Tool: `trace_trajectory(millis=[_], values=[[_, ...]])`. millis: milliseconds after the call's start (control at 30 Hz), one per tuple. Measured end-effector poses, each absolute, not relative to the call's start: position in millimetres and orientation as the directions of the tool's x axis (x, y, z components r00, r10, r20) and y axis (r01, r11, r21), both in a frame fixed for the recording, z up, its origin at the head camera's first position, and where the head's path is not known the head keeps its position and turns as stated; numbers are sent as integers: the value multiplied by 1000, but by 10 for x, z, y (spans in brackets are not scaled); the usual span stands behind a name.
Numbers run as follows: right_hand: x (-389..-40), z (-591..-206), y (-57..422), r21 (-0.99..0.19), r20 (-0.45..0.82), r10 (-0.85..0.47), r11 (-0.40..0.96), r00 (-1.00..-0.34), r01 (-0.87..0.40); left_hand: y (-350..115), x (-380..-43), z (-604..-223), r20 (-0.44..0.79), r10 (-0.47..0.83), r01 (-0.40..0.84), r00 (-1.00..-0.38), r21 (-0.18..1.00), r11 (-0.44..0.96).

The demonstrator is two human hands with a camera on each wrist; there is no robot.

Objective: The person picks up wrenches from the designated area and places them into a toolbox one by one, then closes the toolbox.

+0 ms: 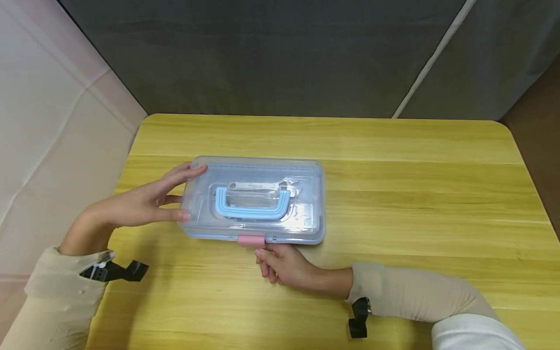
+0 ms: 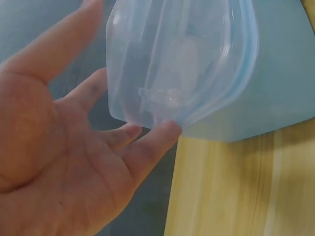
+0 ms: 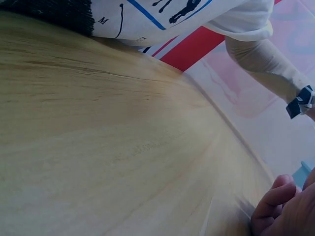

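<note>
A clear, blue-tinted plastic toolbox (image 1: 199,204) lies on the wooden table, its lid down. The light-blue carry handle (image 1: 252,212) is folded flat on top, and a silver wrench (image 1: 253,185) shows through the lid. On the front edge sits a pink latch (image 1: 251,240). My left hand (image 1: 140,201) spans the box's left end with fingers spread and fairly straight, thumb at the front corner. In the left wrist view, fingertips touch the clear plastic wall. Just beside the latch, my right hand (image 1: 288,265) has curled fingers against the front edge, partly hidden by the box.
The yellow wood-grain table (image 1: 415,204) extends right of and behind the box. A dark curtain (image 1: 262,58) hangs behind its far edge, and a pale cloth (image 1: 57,121) stands at the left. Both wrists carry small black camera mounts (image 1: 358,318).
</note>
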State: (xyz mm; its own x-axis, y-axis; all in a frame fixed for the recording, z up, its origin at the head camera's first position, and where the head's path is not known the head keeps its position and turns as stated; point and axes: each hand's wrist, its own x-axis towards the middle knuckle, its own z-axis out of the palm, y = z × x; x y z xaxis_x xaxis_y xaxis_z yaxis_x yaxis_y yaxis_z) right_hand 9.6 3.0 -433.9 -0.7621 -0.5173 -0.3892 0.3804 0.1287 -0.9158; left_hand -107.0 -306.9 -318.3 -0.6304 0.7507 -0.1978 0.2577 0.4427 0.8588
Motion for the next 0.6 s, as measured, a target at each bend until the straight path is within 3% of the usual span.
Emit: trace_trajectory(millis=[600], values=[[60,-4339,8,-877,-464,-463,123,-755,464,-2972,-1143,-3079,-239,769,257,-593,849,462]])
